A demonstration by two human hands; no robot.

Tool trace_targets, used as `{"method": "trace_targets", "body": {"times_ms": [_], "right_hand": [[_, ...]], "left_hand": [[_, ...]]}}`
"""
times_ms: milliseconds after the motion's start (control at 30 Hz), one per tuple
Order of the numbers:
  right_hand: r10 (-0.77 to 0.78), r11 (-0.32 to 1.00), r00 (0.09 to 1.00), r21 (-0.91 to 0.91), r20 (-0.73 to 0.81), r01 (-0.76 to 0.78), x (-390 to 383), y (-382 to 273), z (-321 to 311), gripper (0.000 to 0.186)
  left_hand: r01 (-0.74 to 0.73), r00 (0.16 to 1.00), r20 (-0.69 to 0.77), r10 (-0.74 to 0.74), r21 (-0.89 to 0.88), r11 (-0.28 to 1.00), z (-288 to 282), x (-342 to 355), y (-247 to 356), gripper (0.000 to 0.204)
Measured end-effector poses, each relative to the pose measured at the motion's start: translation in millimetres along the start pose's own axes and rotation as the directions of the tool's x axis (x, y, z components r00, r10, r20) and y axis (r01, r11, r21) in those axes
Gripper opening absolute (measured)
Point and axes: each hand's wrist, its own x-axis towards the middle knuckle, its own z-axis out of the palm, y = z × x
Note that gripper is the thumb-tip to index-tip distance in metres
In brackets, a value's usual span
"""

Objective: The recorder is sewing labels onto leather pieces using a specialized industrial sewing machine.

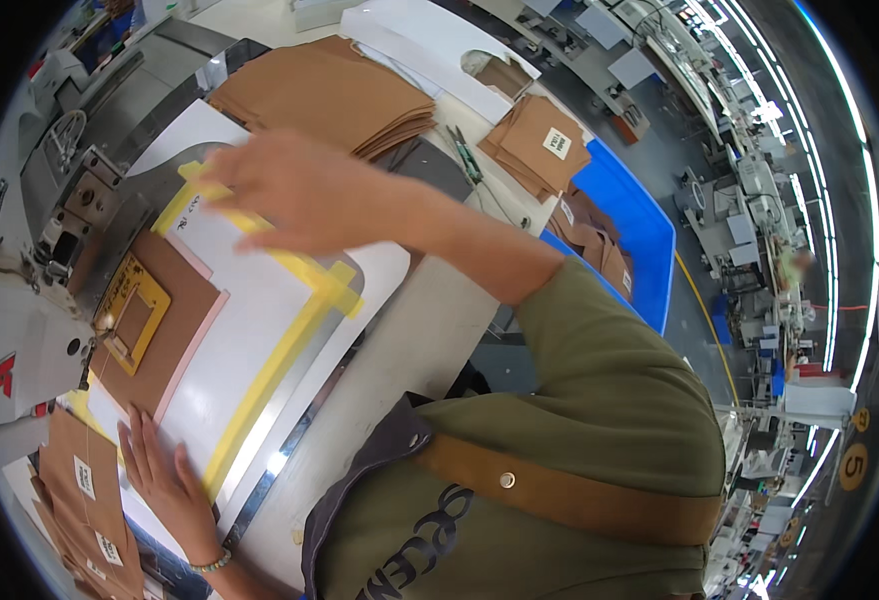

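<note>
My left hand lies with fingers stretched out at the near edge of a brown fabric piece, touching the white board under it. My right hand is raised over the far end of this board, slightly blurred, fingers apart, with nothing visible in it. Yellow tape runs along the board, and a pink strip borders the fabric. On the fabric, a yellow frame-shaped plate sits beneath the sewing machine head.
Stacked brown fabric pieces lie beyond my right hand. Green-handled snips and a smaller labelled stack are further right, beside a blue bin of brown pieces. More labelled brown pieces hang near my left hand.
</note>
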Motion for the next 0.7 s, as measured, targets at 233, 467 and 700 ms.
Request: {"method": "trace_targets", "body": {"times_ms": [233, 467, 700], "right_hand": [[0.905, 0.42, 0.36, -0.334, 0.228, -0.844, -40.0, 95.1, -196.2, 0.059], [0.889, 0.253, 0.43, -0.615, -0.157, -0.747, -157.6, 179.9, -179.3, 0.028], [0.856, 0.214, 0.397, -0.471, -0.332, -0.856, -175.6, 204.9, -141.0, 0.023]], "left_hand": [[0.011, 0.996, -0.087, -0.013, -0.022, 1.0, -0.8, -1.3, -4.0, 0.047], [0.061, 0.992, -0.102, -0.069, -0.079, 0.995, -11.8, -5.9, -7.0, 0.042], [0.045, 0.996, -0.075, -0.051, -0.077, 0.996, -16.2, -6.6, -5.9, 0.04]]}}
